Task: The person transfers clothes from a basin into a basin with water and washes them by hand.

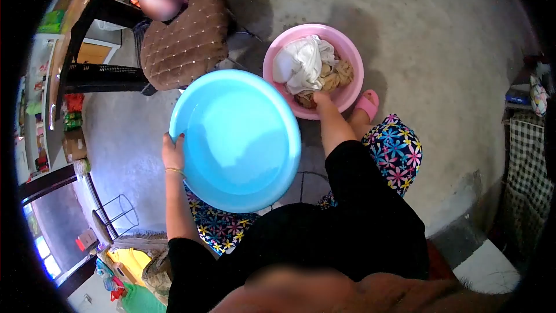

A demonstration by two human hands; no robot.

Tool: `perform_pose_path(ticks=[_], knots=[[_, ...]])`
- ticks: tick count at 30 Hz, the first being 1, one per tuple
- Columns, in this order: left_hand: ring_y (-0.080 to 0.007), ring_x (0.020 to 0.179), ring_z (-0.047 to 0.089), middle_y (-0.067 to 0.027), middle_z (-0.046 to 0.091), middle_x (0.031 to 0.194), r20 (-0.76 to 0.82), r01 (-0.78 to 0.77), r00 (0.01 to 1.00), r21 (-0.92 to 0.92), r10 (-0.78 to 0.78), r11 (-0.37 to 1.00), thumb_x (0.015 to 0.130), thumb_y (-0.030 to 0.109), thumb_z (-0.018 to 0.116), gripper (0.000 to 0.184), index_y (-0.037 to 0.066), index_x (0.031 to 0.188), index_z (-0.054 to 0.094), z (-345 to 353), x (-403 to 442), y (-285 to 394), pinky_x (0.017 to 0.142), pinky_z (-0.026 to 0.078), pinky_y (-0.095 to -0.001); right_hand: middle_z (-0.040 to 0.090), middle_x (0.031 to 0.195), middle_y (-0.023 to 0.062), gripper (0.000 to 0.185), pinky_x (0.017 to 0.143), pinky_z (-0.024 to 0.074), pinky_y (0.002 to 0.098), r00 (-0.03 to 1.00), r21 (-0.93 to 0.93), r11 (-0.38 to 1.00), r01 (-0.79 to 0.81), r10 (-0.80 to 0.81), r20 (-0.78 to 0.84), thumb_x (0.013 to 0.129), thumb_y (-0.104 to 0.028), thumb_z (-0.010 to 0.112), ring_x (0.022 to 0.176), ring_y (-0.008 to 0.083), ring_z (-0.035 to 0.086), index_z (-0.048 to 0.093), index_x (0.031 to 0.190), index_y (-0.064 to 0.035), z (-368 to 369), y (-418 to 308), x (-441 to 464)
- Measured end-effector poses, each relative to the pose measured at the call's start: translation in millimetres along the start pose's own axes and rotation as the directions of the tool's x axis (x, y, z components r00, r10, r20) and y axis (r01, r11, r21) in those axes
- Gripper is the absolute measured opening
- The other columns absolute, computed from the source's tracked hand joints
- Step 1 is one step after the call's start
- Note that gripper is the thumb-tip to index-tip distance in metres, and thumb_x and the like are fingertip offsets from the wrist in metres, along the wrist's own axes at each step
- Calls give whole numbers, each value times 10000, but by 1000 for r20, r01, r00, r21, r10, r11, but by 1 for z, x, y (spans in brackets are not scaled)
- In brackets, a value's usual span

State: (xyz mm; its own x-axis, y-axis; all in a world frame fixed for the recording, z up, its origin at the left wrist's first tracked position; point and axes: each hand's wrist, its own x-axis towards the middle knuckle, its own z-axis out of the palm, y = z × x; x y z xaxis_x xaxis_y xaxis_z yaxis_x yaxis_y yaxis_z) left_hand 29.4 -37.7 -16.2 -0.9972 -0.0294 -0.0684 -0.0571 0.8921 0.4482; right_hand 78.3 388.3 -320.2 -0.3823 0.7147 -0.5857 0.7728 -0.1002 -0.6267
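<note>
My left hand grips the left rim of a large light-blue basin, with the thumb over the edge. The basin is beside my lap, its inside facing up. A bright sheen covers its bottom, and I cannot tell whether there is water in it. Beyond it, on the floor, stands a smaller pink basin. Inside lie a white cloth and a crumpled tan cloth. My right hand reaches over the near rim of the pink basin to a darker brown part of the cloth; its fingers are hidden there.
A brown quilted seat stands at the upper left, near the blue basin. My foot in a pink slipper is right beside the pink basin. Bare concrete floor stretches to the right. A checkered cloth hangs at the far right.
</note>
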Motion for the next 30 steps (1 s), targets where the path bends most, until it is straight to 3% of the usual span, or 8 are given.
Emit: perform_pose_path(ticks=[8, 13, 18, 21, 24, 25, 28, 30], knots=[[-242, 736, 584, -153, 594, 837, -8, 18, 1000, 33, -17, 999, 815, 277, 576, 336, 18, 1013, 494, 3, 3, -6, 663, 460, -348, 583, 820, 122, 293, 676, 453, 354, 999, 100, 995, 17, -20, 31, 669, -108, 581, 776, 233, 565, 552, 934, 15, 4, 4, 1], [-289, 754, 592, -175, 595, 854, -9, 34, 999, 104, -33, 994, 816, 294, 570, 353, 26, 1032, 492, 1, 4, 3, 696, 457, -381, 574, 786, 102, 262, 632, 457, 358, 985, 587, 808, -51, -56, 162, 666, -88, 586, 740, 223, 562, 549, 906, 11, -3, 2, -5], [-393, 836, 573, -225, 591, 894, 0, 19, 1000, 152, -19, 988, 819, 353, 543, 388, 14, 995, 476, 0, 8, 7, 712, 442, -437, 571, 821, 97, 246, 568, 463, 366, 973, 684, 713, -153, -13, 232, 686, -108, 590, 707, 231, 561, 555, 903, 2, -38, -43, -39], [-405, 846, 570, -246, 586, 908, 26, 54, 998, 140, -58, 989, 818, 357, 536, 397, 14, 1004, 463, 1, 14, 0, 724, 441, -444, 571, 881, 107, 293, 616, 474, 379, 967, 721, 670, -174, -20, 252, 709, -140, 590, 745, 245, 570, 545, 964, -5, -64, -79, -57], [-411, 859, 566, -259, 581, 920, 38, 86, 995, 142, -93, 986, 816, 366, 529, 413, 14, 1015, 449, 6, 19, -1, 742, 439, -446, 572, 928, 108, 340, 679, 482, 391, 931, 841, 505, -194, -175, 320, 729, -164, 583, 793, 263, 576, 528, 1031, -18, -71, -87, -39], [-411, 864, 566, -261, 581, 926, 37, 83, 995, 140, -89, 987, 815, 367, 528, 414, 14, 1016, 447, 8, 22, -4, 746, 439, -446, 573, 980, 109, 340, 747, 479, 409, 938, 806, 576, -135, -189, 292, 761, -183, 543, 858, 279, 580, 516, 1065, -33, -85, -101, -48], [-412, 881, 562, -264, 577, 946, 24, 74, 997, 137, -78, 988, 815, 364, 524, 413, 15, 1022, 443, 12, 26, -10, 765, 438, -446, 594, 881, 105, 265, 693, 493, 396, 856, 863, 380, -332, -263, 445, 761, -187, 526, 794, 262, 599, 560, 956, -12, -134, -151, -112], [-413, 895, 558, -265, 574, 962, -2, 69, 998, 140, -70, 988, 817, 356, 519, 408, 16, 1029, 444, 11, 24, -8, 782, 437, -447, 600, 899, 108, 268, 719, 494, 401, 839, 908, 350, -230, -401, 367, 774, -195, 510, 827, 264, 602, 562, 964, -14, -143, -164, -96]])
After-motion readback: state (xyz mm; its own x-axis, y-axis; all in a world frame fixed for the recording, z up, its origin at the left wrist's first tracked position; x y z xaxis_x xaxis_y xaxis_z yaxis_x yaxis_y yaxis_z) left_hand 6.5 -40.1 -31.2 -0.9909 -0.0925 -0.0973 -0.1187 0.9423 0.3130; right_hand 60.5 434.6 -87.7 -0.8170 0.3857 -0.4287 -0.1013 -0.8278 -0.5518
